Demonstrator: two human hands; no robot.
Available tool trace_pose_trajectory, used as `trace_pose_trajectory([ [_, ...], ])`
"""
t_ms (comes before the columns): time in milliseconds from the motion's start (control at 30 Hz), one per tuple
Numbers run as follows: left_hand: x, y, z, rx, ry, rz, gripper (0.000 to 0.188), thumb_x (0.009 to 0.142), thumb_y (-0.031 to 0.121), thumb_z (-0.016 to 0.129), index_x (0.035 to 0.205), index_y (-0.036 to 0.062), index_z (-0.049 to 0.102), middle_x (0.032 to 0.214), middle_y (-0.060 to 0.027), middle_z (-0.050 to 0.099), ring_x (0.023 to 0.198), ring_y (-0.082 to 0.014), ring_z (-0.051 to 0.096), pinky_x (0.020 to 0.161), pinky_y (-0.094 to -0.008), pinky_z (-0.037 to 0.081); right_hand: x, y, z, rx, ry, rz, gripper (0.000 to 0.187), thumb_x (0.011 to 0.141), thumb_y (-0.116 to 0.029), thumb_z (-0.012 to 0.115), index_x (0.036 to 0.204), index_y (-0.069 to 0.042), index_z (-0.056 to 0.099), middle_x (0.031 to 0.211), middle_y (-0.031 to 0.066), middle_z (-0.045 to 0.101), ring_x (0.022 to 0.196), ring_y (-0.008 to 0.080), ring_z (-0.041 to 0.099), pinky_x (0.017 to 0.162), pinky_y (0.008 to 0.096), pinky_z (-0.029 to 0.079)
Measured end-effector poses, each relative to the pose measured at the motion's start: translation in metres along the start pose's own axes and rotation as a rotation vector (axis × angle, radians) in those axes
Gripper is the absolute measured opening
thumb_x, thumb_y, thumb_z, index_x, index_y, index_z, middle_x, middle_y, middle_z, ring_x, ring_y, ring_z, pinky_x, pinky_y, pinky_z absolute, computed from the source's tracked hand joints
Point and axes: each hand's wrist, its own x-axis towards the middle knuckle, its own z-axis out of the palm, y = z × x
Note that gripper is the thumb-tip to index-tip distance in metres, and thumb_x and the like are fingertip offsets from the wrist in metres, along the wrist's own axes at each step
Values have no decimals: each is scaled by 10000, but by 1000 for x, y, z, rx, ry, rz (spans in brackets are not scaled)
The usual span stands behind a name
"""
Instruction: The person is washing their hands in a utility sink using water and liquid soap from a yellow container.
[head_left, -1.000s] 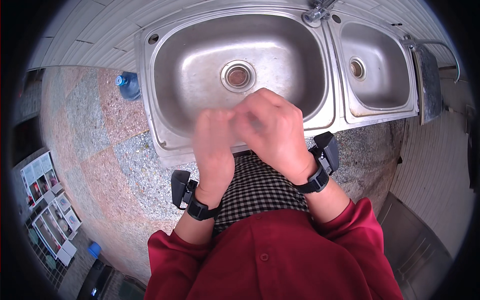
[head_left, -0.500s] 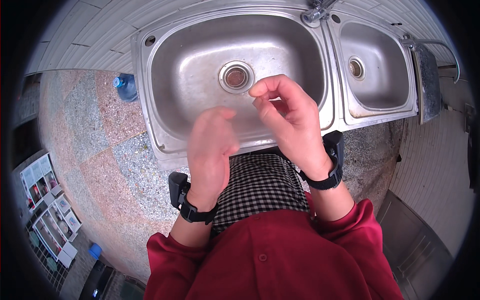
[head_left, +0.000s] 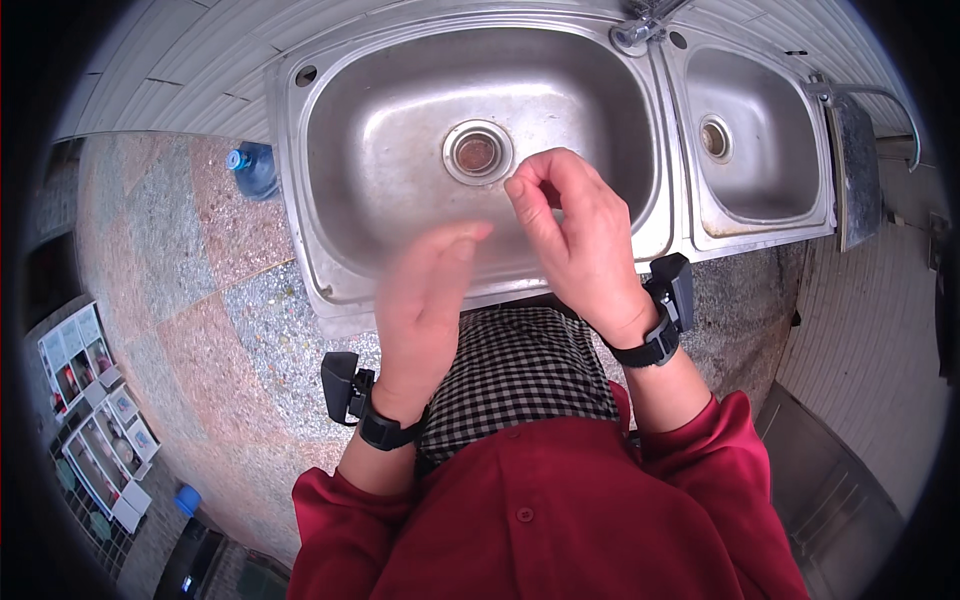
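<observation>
Over the near half of a large steel sink basin (head_left: 375, 150) I hold both hands in the air. My right hand (head_left: 585, 225) is closed in a pinch, thumb tip against the forefinger, just below and right of the drain (head_left: 477, 153). Anything between those fingertips is too small to make out. Motion blurs my left hand (head_left: 425, 285), lower and to the left; its thumb seems pressed to the forefinger, and what it may pinch cannot be seen. Black wrist straps with black blocks, one on the left wrist (head_left: 385, 425) and one on the right (head_left: 655, 340), circle my arms.
A smaller steel basin (head_left: 755, 140) adjoins on the right. One tap (head_left: 632, 35) stands behind the divider. A blue water bottle (head_left: 255, 172) is on the speckled floor (head_left: 235, 350) left of the sink. White boxes (head_left: 105, 450) sit at the far left.
My left thumb has come up against the forefinger, and that hand has shifted slightly. My right hand keeps its pinch, its fingers a little changed. The view has moved slightly.
</observation>
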Motion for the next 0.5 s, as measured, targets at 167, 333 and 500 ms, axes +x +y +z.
trace_pose_trajectory([
  [167, 6, -12, -6, -559, 61, -120, 243, 1098, 184, 541, 1215, 12, 667, 703, 73, 408, 625, -34, 332, 583, -223, 295, -11, -4, 5, 439, 28, 126, 104, 948, -104, 728, 1000, -21, 694, 889, 86, 685, 738, 226, 705, 668, 316, 572],
  [333, 9, -11, -3, -884, 54, -248, 226, 1097, 187, 539, 1216, 29, 648, 680, 70, 348, 596, -45, 303, 564, -227, 283, -13, -14, 6, 404, -57, 51, 111, 918, -41, 729, 1028, -29, 716, 888, 80, 688, 780, 219, 721, 679, 308, 584],
  [500, 7, -15, 6, -947, 15, -322, 253, 1094, 210, 558, 1240, 35, 669, 679, 85, 365, 595, -30, 294, 545, -226, 273, -9, -11, 9, 292, 10, -8, 86, 873, -41, 726, 945, -32, 680, 862, 81, 671, 731, 218, 699, 630, 337, 560],
])
